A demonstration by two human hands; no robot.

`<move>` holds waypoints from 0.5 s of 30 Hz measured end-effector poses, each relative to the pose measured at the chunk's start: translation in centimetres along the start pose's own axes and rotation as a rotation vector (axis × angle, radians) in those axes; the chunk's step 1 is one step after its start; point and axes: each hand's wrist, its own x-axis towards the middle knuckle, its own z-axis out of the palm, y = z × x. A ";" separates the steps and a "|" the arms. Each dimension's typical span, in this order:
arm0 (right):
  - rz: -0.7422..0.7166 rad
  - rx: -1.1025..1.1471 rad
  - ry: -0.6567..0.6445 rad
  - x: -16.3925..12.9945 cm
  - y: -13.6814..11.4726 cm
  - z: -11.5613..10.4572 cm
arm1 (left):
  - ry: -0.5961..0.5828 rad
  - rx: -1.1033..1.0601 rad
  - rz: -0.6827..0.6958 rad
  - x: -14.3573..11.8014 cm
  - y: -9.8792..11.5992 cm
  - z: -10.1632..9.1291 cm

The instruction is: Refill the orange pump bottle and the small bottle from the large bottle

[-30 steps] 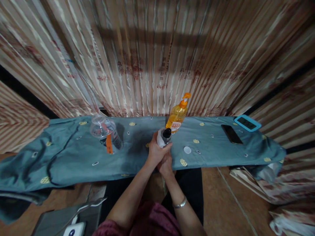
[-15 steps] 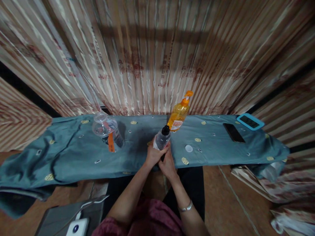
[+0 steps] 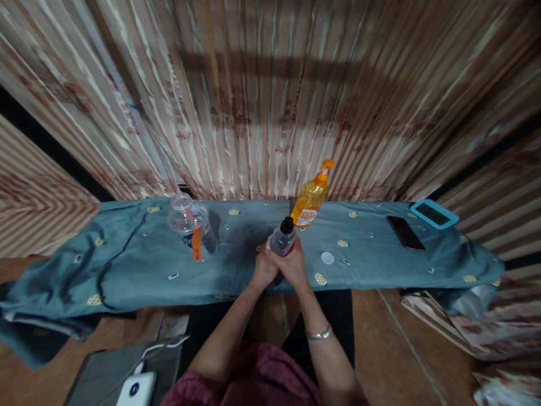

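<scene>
A small clear bottle with a black cap [image 3: 282,239] stands between my two hands, near the front middle of the cloth-covered table. My left hand [image 3: 266,267] wraps its left side, and my right hand [image 3: 295,261] closes round it from the right, the fingers of both meeting at its lower part. The bottle's base is hidden by the hands. Just behind it is a pump bottle of yellow liquid [image 3: 310,204] with an orange top. To the right of my right hand lies a white round lid [image 3: 327,257].
A large clear plastic bottle [image 3: 207,239] with an orange label stands on the left of the teal cloth [image 3: 139,270]. On the right lie a black phone [image 3: 406,233] and a blue-framed digital clock [image 3: 434,213]. A pleated curtain [image 3: 262,101] hangs behind the table.
My hands have shifted their grip on the capped bottle, the right hand now higher and further over its near side. The whole view has moved slightly; the other objects stay in place.
</scene>
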 end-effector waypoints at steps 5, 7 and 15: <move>0.029 -0.024 0.065 -1.6 -0.8 -0.4 | -0.002 -0.040 -0.015 -1.3 0.1 -0.2; 0.032 -0.025 0.079 -2.3 -1.3 -0.7 | -0.020 -0.106 -0.010 -1.9 0.1 -0.1; -0.003 -0.034 0.139 -3.9 -4.4 -0.7 | 0.043 -0.445 -0.069 -2.6 0.5 0.4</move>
